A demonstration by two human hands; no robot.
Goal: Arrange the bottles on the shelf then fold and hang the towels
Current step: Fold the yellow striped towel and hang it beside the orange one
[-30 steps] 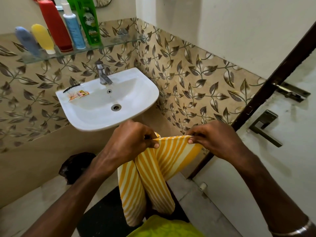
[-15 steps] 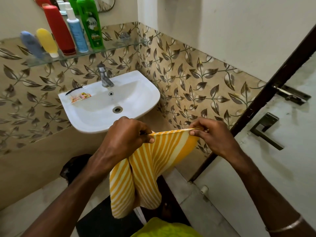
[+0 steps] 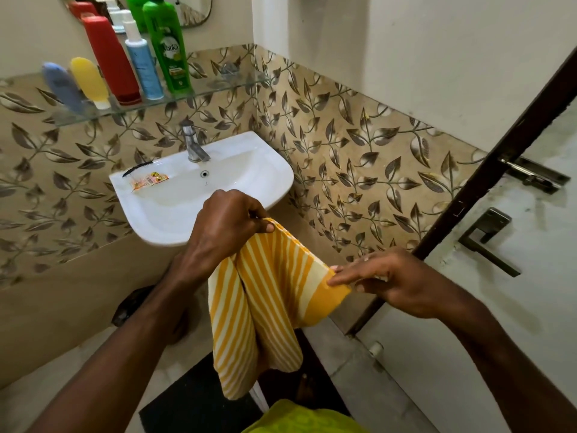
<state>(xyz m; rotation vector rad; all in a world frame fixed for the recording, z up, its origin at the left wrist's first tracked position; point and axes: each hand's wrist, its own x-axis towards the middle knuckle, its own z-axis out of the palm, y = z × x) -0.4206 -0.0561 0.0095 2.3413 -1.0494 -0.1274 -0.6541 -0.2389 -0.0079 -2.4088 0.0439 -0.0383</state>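
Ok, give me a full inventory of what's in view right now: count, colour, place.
Bottles: five; blue-grey, yellow, red, white and light blue, green; in a row on the shelf.
Glass shelf: one, clear, on the tiled wall above the sink.
Mirror: one, partly in view above the shelf.
Sink: one, white, under the shelf.
Tap: one, metal, at the sink's back.
Sachet: one, orange and yellow, on the sink's rim.
Door: one, pale, at the right, with a dark handle.
Mat: one, black, on the floor.
Towel: one, yellow-and-white striped, hanging between both hands.
Left hand: pinches the towel's top edge.
Right hand: pinches the towel's right edge.
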